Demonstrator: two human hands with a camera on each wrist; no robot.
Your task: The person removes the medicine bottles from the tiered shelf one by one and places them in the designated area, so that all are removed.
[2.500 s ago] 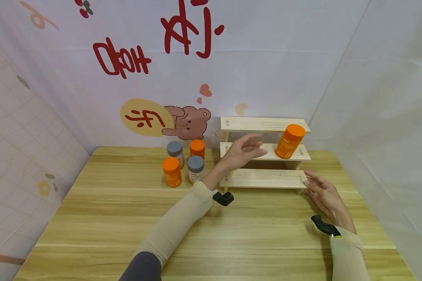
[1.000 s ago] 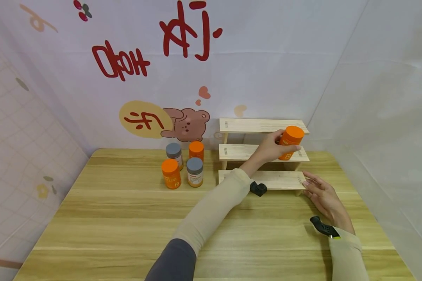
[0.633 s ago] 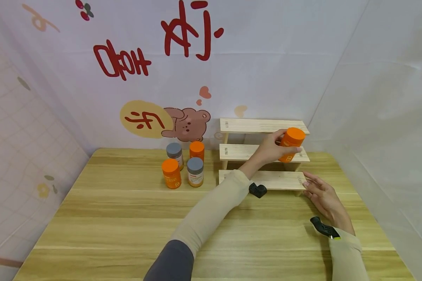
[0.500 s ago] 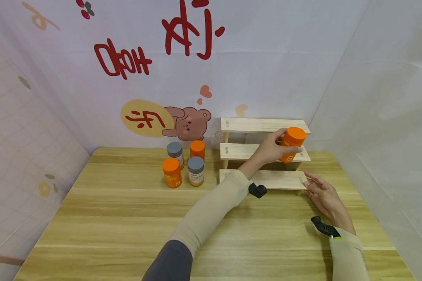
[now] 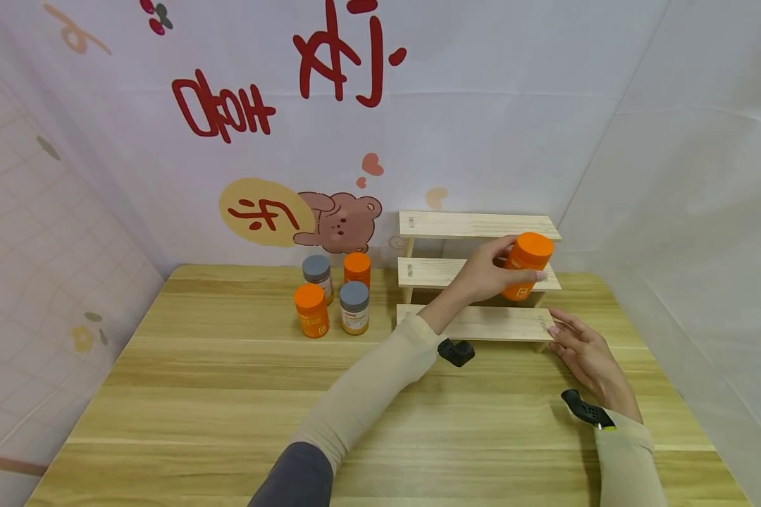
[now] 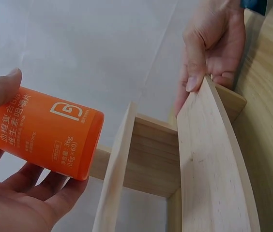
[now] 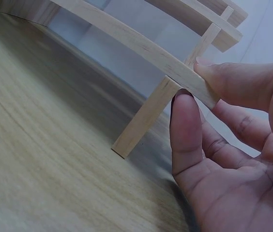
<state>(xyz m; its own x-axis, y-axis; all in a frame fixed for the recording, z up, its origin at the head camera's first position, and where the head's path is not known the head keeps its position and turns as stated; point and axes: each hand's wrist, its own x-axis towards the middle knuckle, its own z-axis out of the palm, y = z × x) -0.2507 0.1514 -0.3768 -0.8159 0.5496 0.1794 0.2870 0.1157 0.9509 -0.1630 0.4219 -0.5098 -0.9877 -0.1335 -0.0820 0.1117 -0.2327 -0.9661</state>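
My left hand point(image 5: 487, 273) grips an orange supplement bottle point(image 5: 533, 255) in front of the right end of the middle tier of a three-step wooden rack point(image 5: 475, 324). In the left wrist view the bottle point(image 6: 44, 126) lies between thumb and curled fingers, its base beside the edge of a shelf board point(image 6: 117, 169), with air showing between them. Pinched between the thumb and fingers of my right hand point(image 5: 588, 358) is the right end of the lowest board point(image 7: 141, 46); in the right wrist view one finger sits under it, by the leg point(image 7: 146, 118).
Left of the rack, on the wooden table point(image 5: 228, 408), stand two more orange bottles, one in front point(image 5: 311, 311) and one behind point(image 5: 357, 269), and two grey-capped bottles, a front one point(image 5: 354, 308) and a rear one point(image 5: 317, 274). A printed cloth point(image 5: 482, 127) hangs behind.
My left hand has reached right, taken hold of the orange bottle on the middle tier, and moved it slightly forward off the board. My right hand has stayed at the lowest board's end.
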